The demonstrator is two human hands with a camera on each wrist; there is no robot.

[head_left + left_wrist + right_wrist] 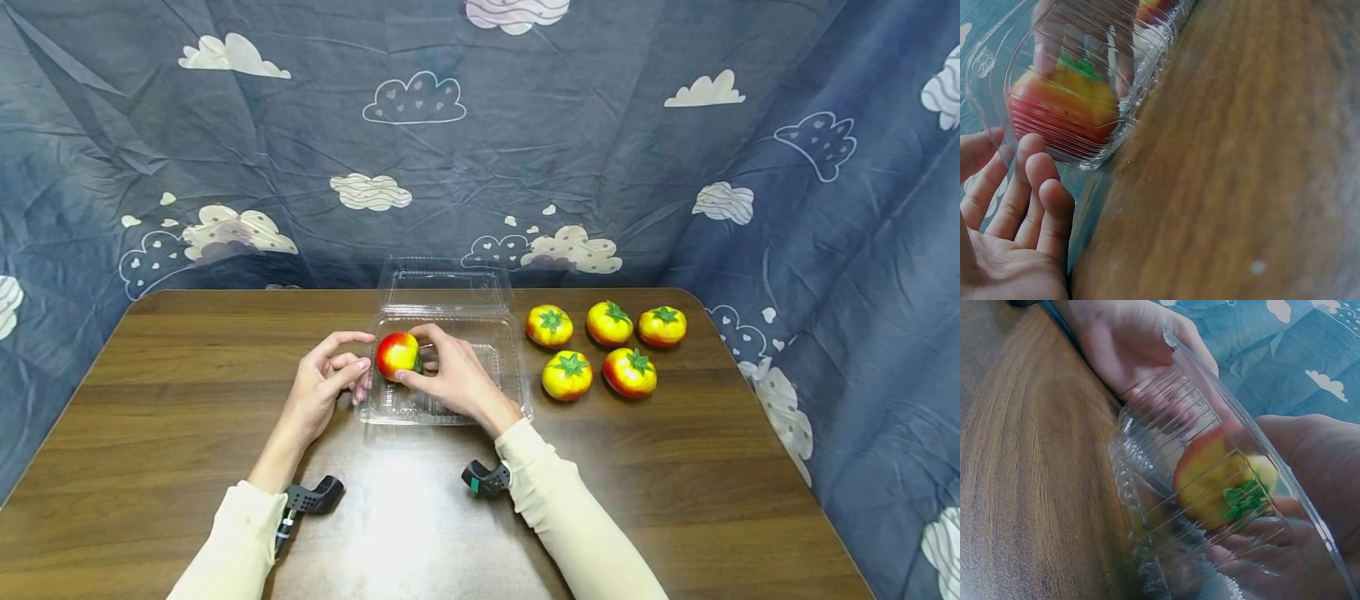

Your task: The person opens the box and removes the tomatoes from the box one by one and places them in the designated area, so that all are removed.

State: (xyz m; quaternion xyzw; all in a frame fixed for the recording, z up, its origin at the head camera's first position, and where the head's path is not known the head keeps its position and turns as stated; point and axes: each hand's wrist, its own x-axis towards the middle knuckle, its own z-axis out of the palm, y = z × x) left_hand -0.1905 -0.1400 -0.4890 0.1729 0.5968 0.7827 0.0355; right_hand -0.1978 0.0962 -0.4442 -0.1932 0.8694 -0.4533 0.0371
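My right hand [457, 371] holds a red-and-yellow tomato [397, 357] between thumb and fingers, at the left end of a clear plastic clamshell box [487, 408]. In the right wrist view the tomato [1210, 481], with its green leafy top turned sideways, shows through the clear wall. My left hand [326, 379] is at the box's left side, fingers loosely bent. From the left wrist, the fingertips of that hand [1016, 212] lie outside the ribbed wall [1079, 134], close to it or touching; which one I cannot tell.
Several more yellow-and-red tomatoes with green tops, one of them the front tomato [567, 375], sit right of the box on the brown wooden table [187, 375]. The box's lid [442, 283] stands open at the back. A blue cloud-patterned curtain [480, 150] hangs behind the table.
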